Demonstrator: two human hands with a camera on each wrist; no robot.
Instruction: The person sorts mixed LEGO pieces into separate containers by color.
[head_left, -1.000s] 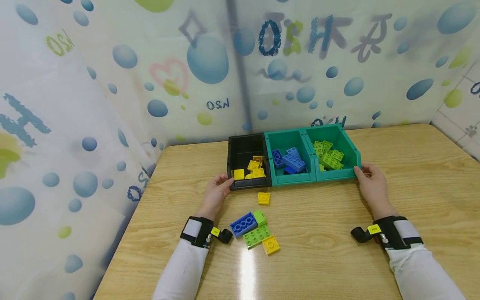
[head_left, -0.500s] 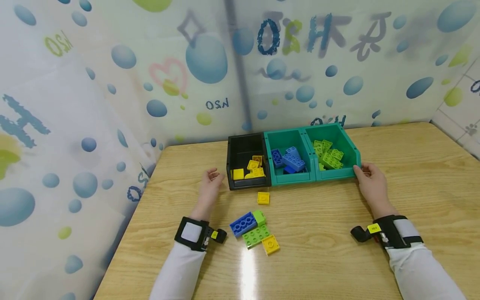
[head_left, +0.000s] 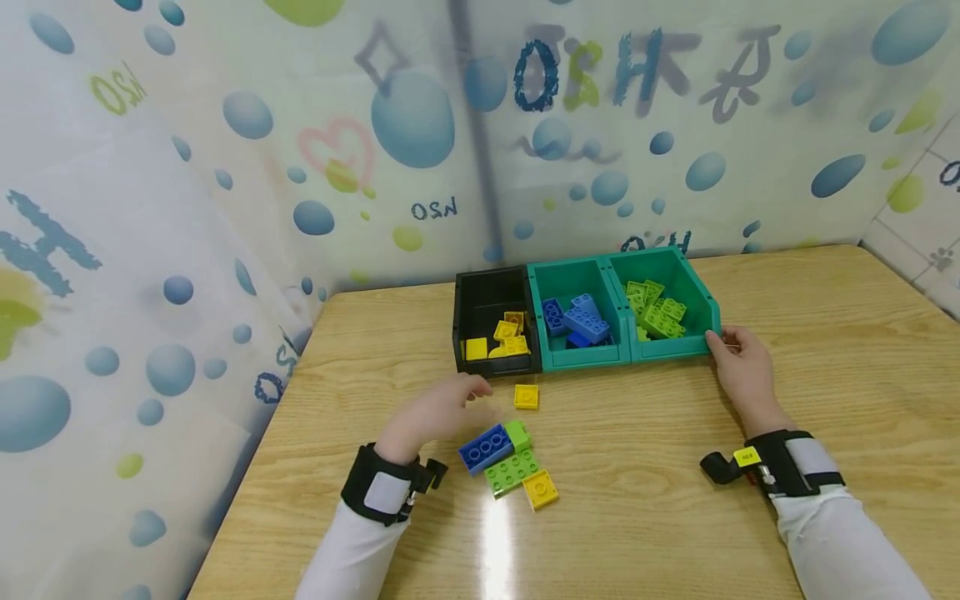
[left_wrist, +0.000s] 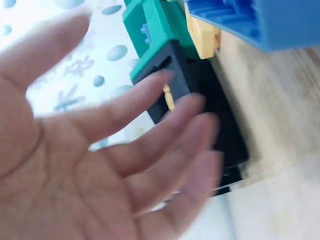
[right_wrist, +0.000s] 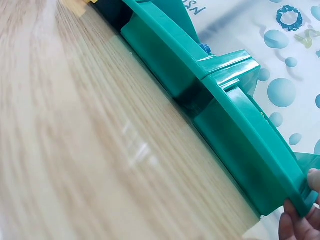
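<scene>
My left hand (head_left: 438, 410), fingers spread and loosely bent, hovers beside a blue toy brick (head_left: 486, 450) and holds nothing. Its palm and fingers are blurred in the left wrist view, where the blue brick looms at the top right. Against the blue brick lie a small lime brick (head_left: 518, 435) and a longer lime brick (head_left: 512, 472), with a square yellow brick (head_left: 541, 490) at their lower end. Another yellow brick (head_left: 527, 397) lies just in front of the black bin (head_left: 502, 367). My right hand (head_left: 746, 375) pinches the front right corner of the right teal bin (head_left: 667, 348).
Three bins stand side by side near the back wall. Yellow bricks (head_left: 512, 343) lie in the black one, blue bricks (head_left: 587, 323) in the middle teal bin (head_left: 585, 358), lime bricks (head_left: 663, 318) in the right one. A patterned sheet (head_left: 420, 242) rises behind the wooden table (head_left: 637, 500).
My left hand has let go of the black bin's front left corner, drawn back left, then swung right and nearer over the loose bricks. My right hand has stayed at the teal bin.
</scene>
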